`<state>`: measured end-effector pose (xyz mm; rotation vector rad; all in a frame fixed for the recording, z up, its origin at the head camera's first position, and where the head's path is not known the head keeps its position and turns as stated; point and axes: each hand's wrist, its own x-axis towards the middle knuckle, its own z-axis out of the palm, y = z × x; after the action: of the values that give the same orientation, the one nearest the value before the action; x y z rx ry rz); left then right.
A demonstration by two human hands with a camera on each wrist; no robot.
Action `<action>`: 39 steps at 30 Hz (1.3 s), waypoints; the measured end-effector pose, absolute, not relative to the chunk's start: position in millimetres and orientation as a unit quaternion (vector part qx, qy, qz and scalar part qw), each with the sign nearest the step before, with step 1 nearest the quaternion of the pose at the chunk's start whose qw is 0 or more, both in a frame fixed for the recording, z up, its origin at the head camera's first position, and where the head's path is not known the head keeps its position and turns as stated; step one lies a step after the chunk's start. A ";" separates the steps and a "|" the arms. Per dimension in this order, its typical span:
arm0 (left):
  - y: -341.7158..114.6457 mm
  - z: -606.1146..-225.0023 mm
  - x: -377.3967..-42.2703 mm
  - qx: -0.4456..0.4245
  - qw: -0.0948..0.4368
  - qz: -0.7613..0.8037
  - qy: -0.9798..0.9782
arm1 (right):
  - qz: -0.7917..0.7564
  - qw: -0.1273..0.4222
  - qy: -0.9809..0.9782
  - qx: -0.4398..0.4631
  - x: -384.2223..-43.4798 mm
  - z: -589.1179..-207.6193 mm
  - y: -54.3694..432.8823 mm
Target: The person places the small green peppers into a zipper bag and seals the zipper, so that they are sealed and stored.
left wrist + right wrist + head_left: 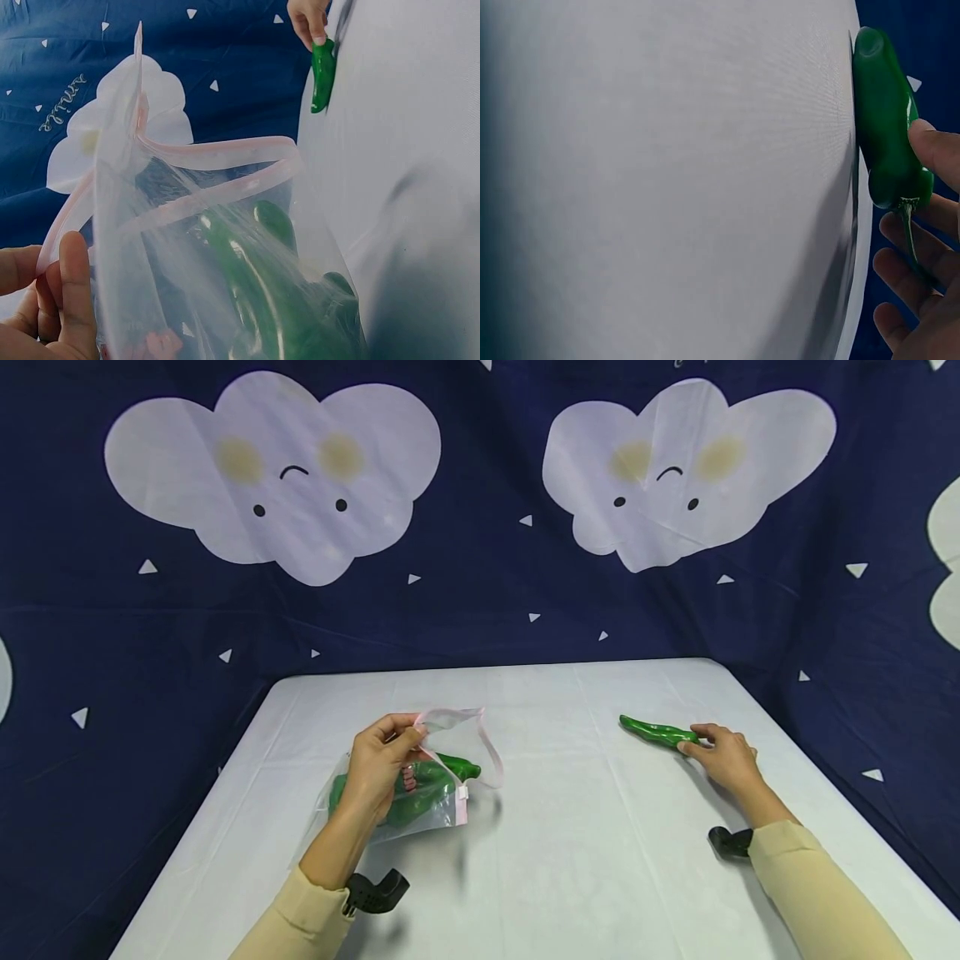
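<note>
My left hand [377,762] pinches the pink-edged rim of a clear zip bag [444,817] at the left of the table. The bag's mouth gapes toward the right. Inside lie green peppers [259,281], seen through the plastic, and a small pinkish-red thing [161,343] whose kind I cannot tell. On the right, a long green chili pepper [654,732] is between the thumb and fingers of my right hand [727,762], at its stem end. In the right wrist view the thumb presses the pepper's side, and the stem points toward the palm.
A white cloth covers the table [555,852]. Behind it hangs a dark blue curtain [480,610] with white clouds and small triangles. A black wrist camera [375,893] sits on the left wrist and another camera [729,843] on the right.
</note>
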<state>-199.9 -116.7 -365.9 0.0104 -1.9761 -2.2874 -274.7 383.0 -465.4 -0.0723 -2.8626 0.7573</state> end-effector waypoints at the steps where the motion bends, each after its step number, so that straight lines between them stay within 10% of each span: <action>1: -117.0 -365.9 -199.8 0.004 0.060 -0.755 -0.653 | 0.254 0.089 -0.963 -0.024 -274.9 -465.5 383.0; 39: -117.9 -364.6 -199.1 0.003 0.057 -0.754 -0.654 | 0.321 0.114 -0.938 0.064 -244.5 -421.8 306.5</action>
<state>-199.1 -117.9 -364.6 0.0077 -1.9837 -2.2866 -244.5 306.5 -421.8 0.1877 -2.7508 0.9422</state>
